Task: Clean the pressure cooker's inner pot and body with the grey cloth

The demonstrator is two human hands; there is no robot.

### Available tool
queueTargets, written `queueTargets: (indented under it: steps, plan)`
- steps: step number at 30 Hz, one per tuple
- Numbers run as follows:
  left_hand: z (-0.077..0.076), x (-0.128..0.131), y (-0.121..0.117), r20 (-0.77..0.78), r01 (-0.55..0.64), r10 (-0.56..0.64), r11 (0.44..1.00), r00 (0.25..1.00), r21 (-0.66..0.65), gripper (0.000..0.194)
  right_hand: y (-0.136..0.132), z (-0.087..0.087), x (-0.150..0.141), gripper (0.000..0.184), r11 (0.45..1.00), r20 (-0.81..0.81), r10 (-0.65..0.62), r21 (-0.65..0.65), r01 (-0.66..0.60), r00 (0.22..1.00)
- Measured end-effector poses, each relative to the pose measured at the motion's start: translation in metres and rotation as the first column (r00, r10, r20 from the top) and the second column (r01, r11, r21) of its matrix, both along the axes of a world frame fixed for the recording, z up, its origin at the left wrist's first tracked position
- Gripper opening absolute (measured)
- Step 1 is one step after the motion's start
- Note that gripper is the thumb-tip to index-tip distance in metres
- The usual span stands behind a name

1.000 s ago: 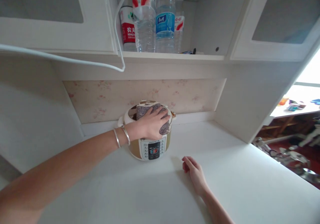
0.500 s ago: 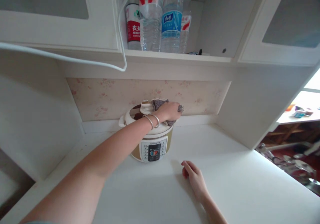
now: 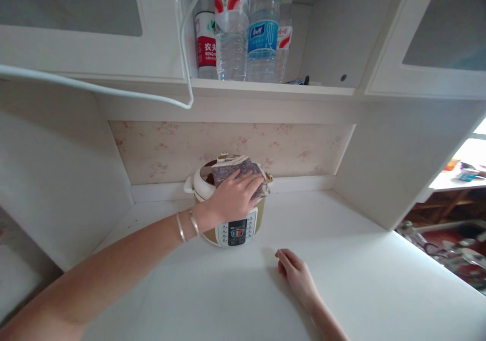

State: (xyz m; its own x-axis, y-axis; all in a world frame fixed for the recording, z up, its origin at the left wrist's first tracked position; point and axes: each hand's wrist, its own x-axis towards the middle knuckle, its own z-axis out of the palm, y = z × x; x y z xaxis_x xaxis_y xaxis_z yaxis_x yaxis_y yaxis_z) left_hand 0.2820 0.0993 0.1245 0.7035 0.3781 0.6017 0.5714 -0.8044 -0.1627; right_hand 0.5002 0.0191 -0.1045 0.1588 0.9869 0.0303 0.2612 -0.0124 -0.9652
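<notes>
My left hand, with two silver bangles at the wrist, presses a grey-brown cloth onto the front of the lid of an electric pressure cooker. Its fingers lie over the cloth, pointing up and to the right. The cooker is white and gold, with a dark control panel below my hand; most of the lid is covered. My right hand is at the counter, right of the cooker and nearer to me, its fingers curled closed with nothing visible in them.
The cooker stands on a white counter in front of a flowered back panel. Above is an open cabinet shelf with several water bottles. A white cable hangs across at upper left. Side panels enclose the niche.
My left hand has come from the right rear of the lid toward its front, bringing the cloth with it. My right hand stays in about the same place.
</notes>
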Motion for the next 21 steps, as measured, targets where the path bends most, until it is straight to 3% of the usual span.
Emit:
queueTargets:
  steps: [4, 6, 9, 12, 16, 19, 21]
  plan:
    - [-0.021, -0.063, 0.003, 0.161, -0.040, 0.039, 0.999, 0.986, 0.002, 0.047, 0.000, -0.001, -0.002, 0.043, 1.000, 0.051, 0.010, -0.018, -0.009, 0.999]
    - [-0.026, -0.087, 0.014, 0.297, -0.125, 0.145, 0.989, 0.944, -0.083, 0.047, 0.001, 0.000, -0.002, 0.043, 1.000, 0.073, 0.007, -0.018, -0.006, 0.997]
    - [-0.023, -0.110, 0.041, 0.471, -0.212, 0.320, 0.940, 0.822, -0.268, 0.045, 0.000, 0.002, -0.003, 0.043, 1.000, 0.104, 0.004, -0.018, -0.003, 0.995]
    - [-0.009, -0.118, 0.078, 0.531, -0.174, 0.402, 0.887, 0.746, -0.427, 0.046, 0.000, 0.003, -0.004, 0.044, 1.000, 0.109, 0.002, -0.008, -0.001, 0.994]
    - [0.011, -0.112, 0.125, 0.483, -0.096, 0.421, 0.821, 0.768, -0.562, 0.043, 0.000, 0.004, -0.004, 0.044, 1.000, 0.119, -0.002, -0.007, 0.003, 0.993]
    - [0.013, -0.105, 0.140, 0.471, -0.111, 0.441, 0.808, 0.764, -0.578, 0.041, 0.001, 0.003, -0.004, 0.044, 1.000, 0.125, -0.009, -0.005, 0.010, 0.992]
    - [0.009, -0.103, 0.138, 0.497, -0.122, 0.458, 0.814, 0.737, -0.569, 0.043, 0.001, 0.002, -0.004, 0.044, 1.000, 0.125, -0.013, -0.004, 0.014, 0.992]
